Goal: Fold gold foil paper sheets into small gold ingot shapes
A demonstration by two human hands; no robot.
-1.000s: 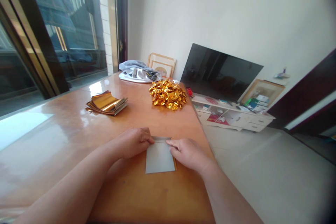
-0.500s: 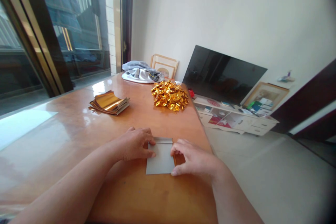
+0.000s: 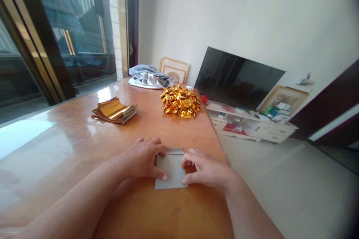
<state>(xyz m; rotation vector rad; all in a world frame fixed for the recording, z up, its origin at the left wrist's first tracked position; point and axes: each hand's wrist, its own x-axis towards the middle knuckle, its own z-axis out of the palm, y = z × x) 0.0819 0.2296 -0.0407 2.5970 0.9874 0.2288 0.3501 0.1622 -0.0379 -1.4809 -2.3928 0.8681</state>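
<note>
A small grey-white sheet of paper point(image 3: 171, 168) lies flat near the right edge of the glossy wooden table point(image 3: 84, 145), its top edge folded over in a narrow strip. My left hand point(image 3: 143, 158) lies on the sheet's left side, fingers curled at the fold and thumb pressing the paper down. My right hand point(image 3: 203, 170) presses on the right side, fingertips bent on the sheet and thumb at its lower right corner.
A stack of gold foil sheets point(image 3: 114, 110) lies at mid-left. A heap of folded gold foil pieces point(image 3: 181, 101) sits further back, with a bundle of grey cloth point(image 3: 148, 76) behind it. The table's right edge drops to the floor; a TV point(image 3: 238, 78) stands beyond.
Both hands have slid down from the top fold along the sheet's sides. The thumbs now press near the lower corners. The sheet has stayed in place.
</note>
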